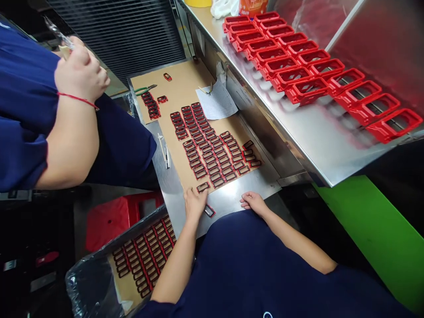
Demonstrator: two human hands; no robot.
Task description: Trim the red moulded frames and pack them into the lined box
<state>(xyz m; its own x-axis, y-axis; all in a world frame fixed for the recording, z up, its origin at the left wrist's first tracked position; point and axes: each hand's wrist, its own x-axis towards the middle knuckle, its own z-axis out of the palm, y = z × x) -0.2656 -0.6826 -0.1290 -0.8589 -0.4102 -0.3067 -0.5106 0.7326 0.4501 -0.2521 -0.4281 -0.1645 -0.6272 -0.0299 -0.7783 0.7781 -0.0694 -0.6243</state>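
Touching the near edge of the small frame (203, 187) with left hand (195, 203): frame lies at 1 o'clock from the palm, long axis about 8-to-2. Fingers partly bent, slightly spread; can't tell if they grip it. Loose frame (209, 211) just beside the thumb side at 4 o'clock, slanted the other way. Right hand (253, 202) well apart at 3, fingers curled, can't tell if anything's pinched. Way in looks unblocked; frame block (218, 162) limits room at 1. Knife (166, 155) at 11, co-worker's hand (81, 73) far off toward 10
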